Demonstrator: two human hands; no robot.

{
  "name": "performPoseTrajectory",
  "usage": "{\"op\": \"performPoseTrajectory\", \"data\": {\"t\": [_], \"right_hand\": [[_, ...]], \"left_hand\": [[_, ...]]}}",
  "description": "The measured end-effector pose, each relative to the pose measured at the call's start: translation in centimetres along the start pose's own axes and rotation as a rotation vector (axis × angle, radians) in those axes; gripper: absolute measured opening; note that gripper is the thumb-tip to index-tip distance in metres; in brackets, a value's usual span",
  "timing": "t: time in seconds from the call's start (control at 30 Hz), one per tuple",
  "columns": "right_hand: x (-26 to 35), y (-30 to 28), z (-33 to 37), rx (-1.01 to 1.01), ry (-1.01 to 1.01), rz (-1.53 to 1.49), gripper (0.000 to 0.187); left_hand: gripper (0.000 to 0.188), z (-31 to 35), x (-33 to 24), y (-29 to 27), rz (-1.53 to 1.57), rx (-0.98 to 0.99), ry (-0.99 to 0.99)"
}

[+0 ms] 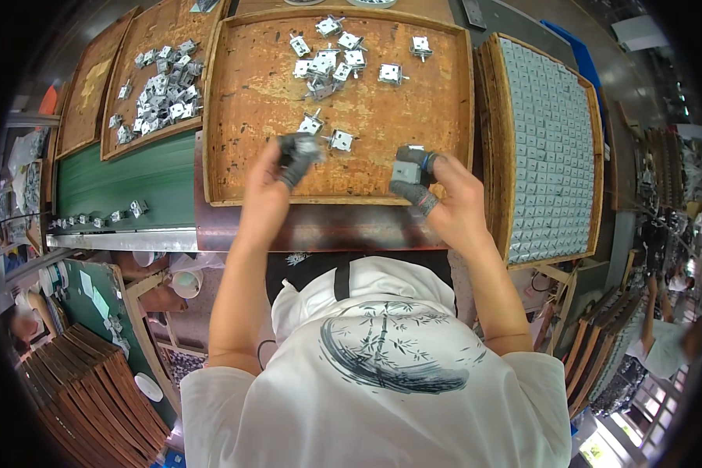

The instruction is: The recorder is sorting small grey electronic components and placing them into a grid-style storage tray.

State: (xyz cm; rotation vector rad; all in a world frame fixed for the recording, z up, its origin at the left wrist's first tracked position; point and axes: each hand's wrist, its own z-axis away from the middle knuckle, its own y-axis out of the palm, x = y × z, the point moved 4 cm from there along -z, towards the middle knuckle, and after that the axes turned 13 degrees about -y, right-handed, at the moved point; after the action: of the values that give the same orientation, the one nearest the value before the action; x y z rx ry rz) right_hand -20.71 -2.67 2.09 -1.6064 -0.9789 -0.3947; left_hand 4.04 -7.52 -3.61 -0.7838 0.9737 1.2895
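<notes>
Nearest lay the person's white shirt (288, 405), printed with dark bamboo. Beyond it, over the near part of a worn wooden tray (242, 156), both hands worked in grey finger covers. The right hand (448, 187) pinched a boxy metal part (405, 172) between thumb and fingers; the left hand (269, 175) — blurred — closed around another metal piece (307, 146), its exact grip impossible to tell. Just past the left hand sat two loose parts (341, 140), and farther up the tray, a loose cluster (327, 70) — some touching, some apart.
</notes>
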Motion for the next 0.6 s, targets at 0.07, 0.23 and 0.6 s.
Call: {"op": "performPoseTrajectory", "data": {"t": [0.07,0.23,0.6], "right_hand": [[-0.4,-0.7,0.2,-0.051,0.047,-0.035,0.033],[-3.1,-1.3,1.7,-0.292,0.224,-0.429,0.036],[-5.1,-1.3,4.8,-0.364,0.308,-0.486,0.035]], "left_hand": [[0.025,-1.6,1.1,-2.6,-0.176,-0.165,0.052],[0.033,-4.3,5.4,-8.5,-0.494,-0.370,0.021],[0.034,0.0,2.6,4.3,-0.988,-0.216,0.608]]}}
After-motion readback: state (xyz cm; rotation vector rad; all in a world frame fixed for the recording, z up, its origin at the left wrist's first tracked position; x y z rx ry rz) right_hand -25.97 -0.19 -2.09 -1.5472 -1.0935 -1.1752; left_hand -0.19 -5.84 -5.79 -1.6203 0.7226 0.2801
